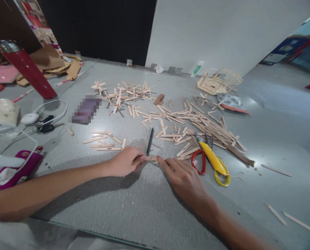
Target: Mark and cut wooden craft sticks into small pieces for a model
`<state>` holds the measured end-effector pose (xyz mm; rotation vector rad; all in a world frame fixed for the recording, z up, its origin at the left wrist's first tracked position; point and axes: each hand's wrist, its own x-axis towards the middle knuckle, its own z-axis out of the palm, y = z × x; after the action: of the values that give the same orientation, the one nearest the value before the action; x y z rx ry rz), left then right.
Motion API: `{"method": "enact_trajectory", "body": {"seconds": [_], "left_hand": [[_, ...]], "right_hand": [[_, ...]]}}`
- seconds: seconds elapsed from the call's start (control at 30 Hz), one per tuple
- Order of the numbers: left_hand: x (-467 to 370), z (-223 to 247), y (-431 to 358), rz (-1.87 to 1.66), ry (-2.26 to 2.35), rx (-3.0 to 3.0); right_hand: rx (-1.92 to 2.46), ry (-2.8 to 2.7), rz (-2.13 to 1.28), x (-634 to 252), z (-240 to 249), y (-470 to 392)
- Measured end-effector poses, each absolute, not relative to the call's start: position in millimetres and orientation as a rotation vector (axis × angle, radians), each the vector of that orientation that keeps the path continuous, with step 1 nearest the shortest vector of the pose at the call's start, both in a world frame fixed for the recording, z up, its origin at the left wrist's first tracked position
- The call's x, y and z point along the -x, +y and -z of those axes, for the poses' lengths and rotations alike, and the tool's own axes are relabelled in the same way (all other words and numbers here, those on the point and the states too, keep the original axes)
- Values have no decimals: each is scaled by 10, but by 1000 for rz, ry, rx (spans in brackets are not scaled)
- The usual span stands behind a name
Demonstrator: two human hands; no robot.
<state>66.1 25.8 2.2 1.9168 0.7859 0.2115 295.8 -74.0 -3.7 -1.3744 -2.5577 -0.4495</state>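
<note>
My left hand (130, 161) pinches the left end of a short wooden craft stick (152, 159) low over the table. At its other end are the fingers of my right hand (182, 173), closed on it. Whether it is one stick or a few stacked together, I cannot tell. Just beyond lies a slim black pen (150, 141). A small group of craft sticks (105, 146) rests past my left hand. Right of my right hand are yellow-handled scissors (213, 158) and a red-handled pair (198, 162), partly overlapping.
A long pile of craft sticks (209, 126) spreads across the middle, with a stick frame (219, 82) behind. At left stand a tilted red flask (31, 71), keys (47, 124), white cables and a purple box (27, 165). The table's glass edge (92, 233) runs near me.
</note>
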Motion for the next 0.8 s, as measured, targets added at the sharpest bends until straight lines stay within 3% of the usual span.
{"method": "enact_trajectory", "body": {"seconds": [0.57, 0.8], "left_hand": [[-670, -52, 273, -211, 763, -1953], [-680, -29, 259, -200, 802, -1939]], "right_hand": [[1373, -2627, 629, -2879, -27, -787], [1412, -2628, 493, -2983, -9, -740]]}}
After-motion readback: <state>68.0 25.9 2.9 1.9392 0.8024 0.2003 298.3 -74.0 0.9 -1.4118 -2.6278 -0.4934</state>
